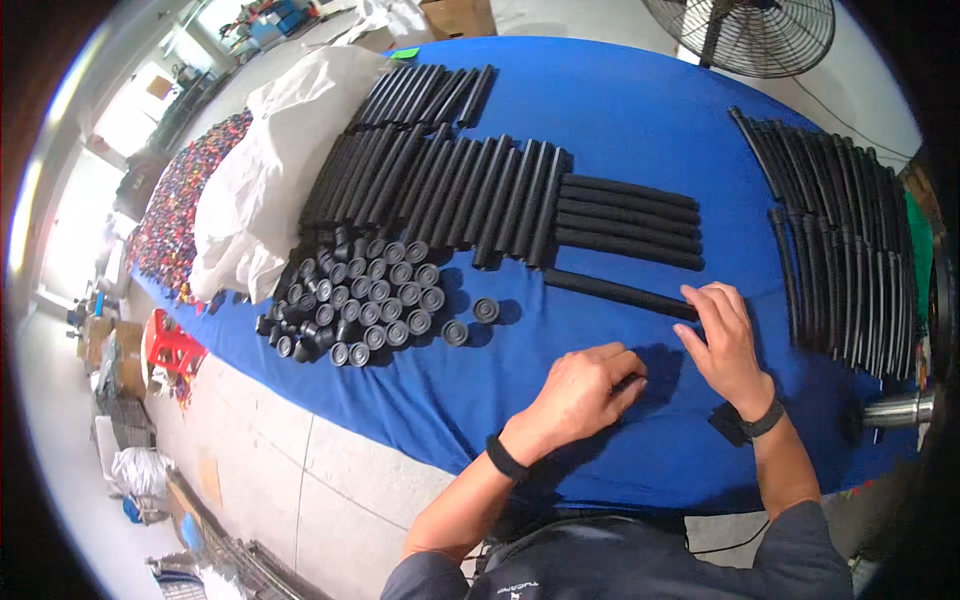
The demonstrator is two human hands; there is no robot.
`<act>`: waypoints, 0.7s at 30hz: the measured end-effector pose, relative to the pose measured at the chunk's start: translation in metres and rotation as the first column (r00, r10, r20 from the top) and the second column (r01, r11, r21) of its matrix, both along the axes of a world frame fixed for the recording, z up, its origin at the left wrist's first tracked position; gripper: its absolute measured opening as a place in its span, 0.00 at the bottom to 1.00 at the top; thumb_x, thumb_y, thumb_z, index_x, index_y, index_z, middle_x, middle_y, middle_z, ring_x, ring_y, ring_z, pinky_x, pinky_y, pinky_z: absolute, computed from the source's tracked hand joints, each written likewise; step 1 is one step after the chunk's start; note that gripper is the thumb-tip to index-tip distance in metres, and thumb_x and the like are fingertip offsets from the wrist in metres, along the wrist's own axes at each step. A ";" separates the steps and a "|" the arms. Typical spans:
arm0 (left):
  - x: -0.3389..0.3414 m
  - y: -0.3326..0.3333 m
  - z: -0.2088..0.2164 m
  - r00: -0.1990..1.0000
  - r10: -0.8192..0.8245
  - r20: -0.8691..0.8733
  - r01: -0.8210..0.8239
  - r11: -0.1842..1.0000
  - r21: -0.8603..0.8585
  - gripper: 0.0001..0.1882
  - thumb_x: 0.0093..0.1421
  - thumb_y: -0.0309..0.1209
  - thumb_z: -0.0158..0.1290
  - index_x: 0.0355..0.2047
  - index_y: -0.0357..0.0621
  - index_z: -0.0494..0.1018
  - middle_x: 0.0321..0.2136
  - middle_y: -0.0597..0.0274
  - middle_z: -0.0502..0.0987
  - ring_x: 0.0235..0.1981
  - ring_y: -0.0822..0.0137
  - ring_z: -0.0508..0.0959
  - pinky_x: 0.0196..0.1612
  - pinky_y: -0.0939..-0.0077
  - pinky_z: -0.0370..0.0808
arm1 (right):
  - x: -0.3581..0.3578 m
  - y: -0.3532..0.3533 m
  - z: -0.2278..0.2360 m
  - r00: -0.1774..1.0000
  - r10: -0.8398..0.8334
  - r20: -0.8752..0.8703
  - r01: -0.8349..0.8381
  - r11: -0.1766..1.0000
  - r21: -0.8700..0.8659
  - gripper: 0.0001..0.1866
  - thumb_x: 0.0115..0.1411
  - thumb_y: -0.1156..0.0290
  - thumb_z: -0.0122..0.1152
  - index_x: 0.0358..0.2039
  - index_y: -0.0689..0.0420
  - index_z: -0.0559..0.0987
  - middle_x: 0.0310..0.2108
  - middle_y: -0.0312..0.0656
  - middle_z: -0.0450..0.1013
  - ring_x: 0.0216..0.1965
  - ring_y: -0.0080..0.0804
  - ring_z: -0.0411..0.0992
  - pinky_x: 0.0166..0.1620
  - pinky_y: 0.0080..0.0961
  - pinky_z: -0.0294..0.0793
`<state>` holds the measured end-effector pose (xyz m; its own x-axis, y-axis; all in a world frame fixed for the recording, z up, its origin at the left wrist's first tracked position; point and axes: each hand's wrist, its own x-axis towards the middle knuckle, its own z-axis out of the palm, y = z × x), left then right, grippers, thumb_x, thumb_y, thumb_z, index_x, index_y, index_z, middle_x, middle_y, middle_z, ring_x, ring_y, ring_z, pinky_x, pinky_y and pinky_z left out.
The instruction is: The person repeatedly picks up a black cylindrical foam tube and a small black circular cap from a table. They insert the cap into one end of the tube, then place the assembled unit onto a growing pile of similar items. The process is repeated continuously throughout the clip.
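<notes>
My left hand is closed, with a small black cap partly showing between thumb and forefinger. To its right, my right hand reaches over the near end of a single black tube, thumb and fingers apart on either side of it. That tube lies slantwise on the blue cloth, just nearer than a stack of several textured black tubes. Left of my hands stands a cluster of round black caps, two of them, including one cap, set a little apart.
Rows of black tubes lie beyond the caps. At the far right are rows of thinner black rods. A white sack and a heap of small multicoloured pieces sit left. A fan stands behind the blue-covered table.
</notes>
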<state>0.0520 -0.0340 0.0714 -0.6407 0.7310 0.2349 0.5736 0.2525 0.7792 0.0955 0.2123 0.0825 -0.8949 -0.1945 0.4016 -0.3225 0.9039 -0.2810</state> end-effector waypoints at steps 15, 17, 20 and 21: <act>-0.058 -0.083 0.005 0.723 0.264 -0.639 -0.588 0.721 -0.366 0.15 0.54 0.27 0.59 0.44 0.47 0.79 0.33 0.54 0.74 0.44 0.54 0.76 0.51 0.58 0.73 | 0.027 -0.026 -0.016 0.971 0.017 0.237 -0.009 0.999 -0.034 0.17 0.57 0.76 0.65 0.46 0.65 0.75 0.41 0.48 0.70 0.44 0.47 0.69 0.50 0.40 0.70; -0.049 -0.063 0.026 0.879 0.388 -0.278 -0.431 0.896 -0.111 0.17 0.55 0.23 0.57 0.47 0.44 0.78 0.36 0.52 0.75 0.40 0.53 0.78 0.44 0.61 0.78 | 0.041 -0.012 -0.017 0.964 -0.033 0.264 0.048 0.998 -0.051 0.15 0.61 0.77 0.60 0.48 0.66 0.73 0.42 0.52 0.69 0.45 0.51 0.69 0.51 0.43 0.70; -0.047 -0.036 0.024 0.740 -0.071 0.669 -0.307 0.849 0.429 0.14 0.60 0.23 0.54 0.48 0.39 0.77 0.38 0.55 0.77 0.39 0.62 0.80 0.42 0.68 0.80 | 0.061 0.001 -0.008 0.906 -0.138 0.399 0.197 0.974 -0.111 0.13 0.64 0.75 0.56 0.48 0.67 0.73 0.43 0.54 0.69 0.46 0.53 0.68 0.51 0.44 0.69; -0.045 -0.023 0.025 0.583 -0.230 0.779 -0.392 0.760 0.518 0.09 0.64 0.26 0.53 0.42 0.36 0.77 0.35 0.58 0.77 0.34 0.69 0.79 0.35 0.74 0.80 | 0.068 0.006 -0.010 0.903 -0.176 0.393 0.229 0.969 -0.094 0.13 0.67 0.74 0.53 0.50 0.67 0.72 0.42 0.54 0.71 0.43 0.51 0.71 0.50 0.41 0.71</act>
<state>0.0068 -0.0568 0.0968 -0.8276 0.5601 -0.0377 -0.3186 -0.4135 0.8529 0.1633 0.2186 0.0721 -0.9986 0.0391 0.0344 0.0185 0.8832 -0.4686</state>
